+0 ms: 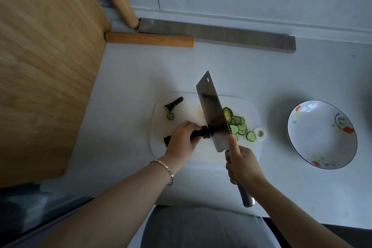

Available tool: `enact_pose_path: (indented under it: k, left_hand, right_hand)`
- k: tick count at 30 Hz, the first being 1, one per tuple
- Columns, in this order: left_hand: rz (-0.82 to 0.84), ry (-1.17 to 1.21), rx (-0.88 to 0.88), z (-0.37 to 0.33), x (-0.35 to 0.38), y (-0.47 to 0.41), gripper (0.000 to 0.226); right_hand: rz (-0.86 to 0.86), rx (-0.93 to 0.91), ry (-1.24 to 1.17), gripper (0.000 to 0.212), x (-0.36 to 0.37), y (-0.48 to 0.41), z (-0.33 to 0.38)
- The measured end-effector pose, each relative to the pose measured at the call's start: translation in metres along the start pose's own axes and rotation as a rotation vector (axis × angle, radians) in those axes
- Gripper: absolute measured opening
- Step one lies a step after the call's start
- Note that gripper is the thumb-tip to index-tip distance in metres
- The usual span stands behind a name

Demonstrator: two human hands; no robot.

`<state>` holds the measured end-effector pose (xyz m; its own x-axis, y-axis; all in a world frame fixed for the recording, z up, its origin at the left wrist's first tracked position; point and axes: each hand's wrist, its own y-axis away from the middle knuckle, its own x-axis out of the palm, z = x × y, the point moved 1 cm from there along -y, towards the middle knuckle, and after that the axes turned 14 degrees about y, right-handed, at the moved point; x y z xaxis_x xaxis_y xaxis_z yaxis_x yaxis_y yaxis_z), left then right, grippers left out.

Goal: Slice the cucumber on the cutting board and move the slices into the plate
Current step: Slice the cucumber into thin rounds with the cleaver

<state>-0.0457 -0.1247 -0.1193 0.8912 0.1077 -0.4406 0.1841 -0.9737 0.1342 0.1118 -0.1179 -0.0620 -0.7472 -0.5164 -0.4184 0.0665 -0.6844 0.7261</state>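
A dark green cucumber (203,133) lies on the white cutting board (187,104). My left hand (184,137) grips the cucumber, its cut end poking out to the right. My right hand (242,164) holds the handle of a cleaver (212,112), forefinger along the blade, whose edge meets the cucumber's cut end. Several round slices (239,126) are piled on the board right of the blade, one stuck to the blade. A cut-off stem end (173,103) and a single slice (170,116) lie at the board's far left. The flowered plate (322,134) stands to the right, holding nothing.
A wooden table top (40,66) rises at the left, with its round legs (149,39) near the wall. A grey strip (221,36) lies along the base of the wall. The board rests on a pale grey surface (281,187), and my lap shows at the bottom.
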Motion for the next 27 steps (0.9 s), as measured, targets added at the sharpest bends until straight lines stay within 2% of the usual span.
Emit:
enact_pose_path:
  k: [9, 15, 22, 24, 27]
  left_hand:
    - [-0.003, -0.013, 0.007, -0.001, -0.001, 0.000, 0.018]
    - [0.012, 0.003, 0.019, -0.002, 0.001, 0.002, 0.015]
    - [0.052, -0.012, -0.003, -0.004, -0.003, 0.003, 0.018]
    - [-0.015, -0.049, 0.079, -0.009, -0.008, 0.001, 0.016]
    - [-0.292, -0.058, 0.360, -0.033, -0.024, -0.004, 0.017]
  right_hand:
    - [-0.062, -0.054, 0.149, 0.058, 0.007, -0.007, -0.004]
    - [-0.083, -0.026, 0.222, 0.058, 0.025, -0.020, -0.015]
    - [0.068, 0.077, -0.122, 0.057, 0.012, -0.011, -0.013]
    - [0.100, 0.069, -0.126, 0.057, 0.001, -0.005, -0.014]
    - [0.072, 0.010, -0.028, 0.055, -0.023, 0.000, -0.014]
